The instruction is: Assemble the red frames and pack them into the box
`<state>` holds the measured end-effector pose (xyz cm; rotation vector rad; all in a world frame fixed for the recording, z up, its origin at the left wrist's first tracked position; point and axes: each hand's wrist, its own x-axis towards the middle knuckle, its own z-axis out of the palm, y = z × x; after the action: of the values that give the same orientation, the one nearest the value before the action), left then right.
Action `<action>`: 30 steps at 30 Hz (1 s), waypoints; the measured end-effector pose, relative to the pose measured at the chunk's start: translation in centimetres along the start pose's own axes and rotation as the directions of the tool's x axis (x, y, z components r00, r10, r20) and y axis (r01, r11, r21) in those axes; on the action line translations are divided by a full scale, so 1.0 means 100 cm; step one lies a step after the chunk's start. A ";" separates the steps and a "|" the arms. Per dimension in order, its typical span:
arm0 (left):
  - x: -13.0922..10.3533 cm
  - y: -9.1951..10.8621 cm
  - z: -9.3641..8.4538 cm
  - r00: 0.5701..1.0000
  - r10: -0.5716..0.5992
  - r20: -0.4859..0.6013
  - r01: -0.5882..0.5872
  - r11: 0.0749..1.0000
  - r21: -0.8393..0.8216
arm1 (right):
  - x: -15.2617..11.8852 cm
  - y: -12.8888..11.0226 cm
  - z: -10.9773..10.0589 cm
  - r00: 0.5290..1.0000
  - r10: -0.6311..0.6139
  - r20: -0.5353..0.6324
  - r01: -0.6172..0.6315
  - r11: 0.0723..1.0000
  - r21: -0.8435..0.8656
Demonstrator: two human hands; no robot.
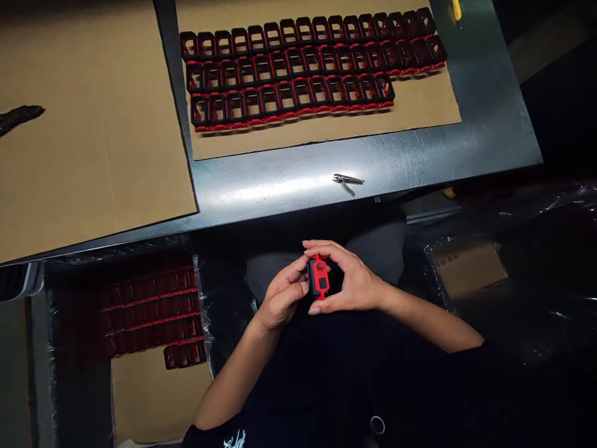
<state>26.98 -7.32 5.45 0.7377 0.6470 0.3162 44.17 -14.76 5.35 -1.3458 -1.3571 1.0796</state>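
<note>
A small red and black plastic frame (320, 278) is held up in front of my body, just below the table's near edge. One red face with a round hole and a dark square opening shows. My left hand (285, 294) grips its black side, thumb pressed near the lower part. Around the top and bottom ends curl the fingers and thumb of my right hand (352, 277). On the table, similar black and red frames (303, 93) stand in three rows on a cardboard sheet (420, 106).
Small nippers (347, 180) lie on the metal table (280, 180). A large cardboard sheet (102, 124) covers its left part. Lower left, a plastic-lined box holds rows of red-black frames (153, 311) above cardboard (158, 392). Another lined box with cardboard (469, 267) stands right. A yellow-handled tool (456, 11) lies top right.
</note>
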 end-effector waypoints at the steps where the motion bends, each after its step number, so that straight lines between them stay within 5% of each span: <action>1: -0.001 0.000 0.000 1.000 0.009 0.000 -0.009 1.000 0.010 | -0.001 0.001 0.001 1.000 0.006 0.000 -0.006 1.000 0.000; 19: -0.004 0.009 0.002 0.996 0.052 0.068 -0.060 0.992 0.112 | -0.006 0.000 0.003 0.998 -0.060 0.007 0.060 0.991 -0.120; 30: -0.008 0.015 0.004 0.999 0.039 0.035 -0.050 0.906 0.420 | -0.007 0.005 0.004 0.997 -0.076 0.020 0.076 0.997 -0.028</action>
<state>26.59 -6.83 7.09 1.1706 0.6833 0.2082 43.90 -15.45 4.80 -1.2969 -1.4309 1.0277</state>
